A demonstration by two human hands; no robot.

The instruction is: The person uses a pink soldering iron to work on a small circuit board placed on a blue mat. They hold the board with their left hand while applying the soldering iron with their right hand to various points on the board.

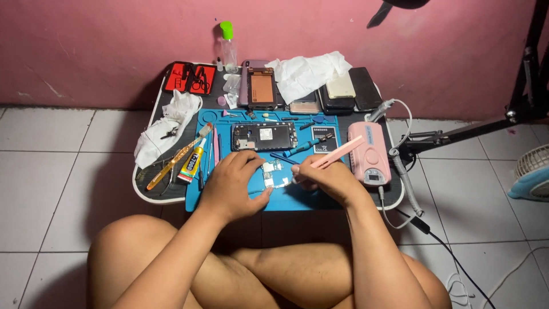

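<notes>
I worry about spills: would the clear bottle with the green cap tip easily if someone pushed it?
Probably yes: the bottle is tall and narrow and stands upright at the table's far edge. It looks like thin clear plastic, so likely light. On its side, its round body might roll.

There is only one view, from a camera on the person's head, looking steeply down and forward over the crossed legs. It faces a pink wall (114, 40) and sits fairly near a low table (150, 191) on a tiled floor (51, 171), which fills mid-frame. Small parts there look blurred.
</notes>
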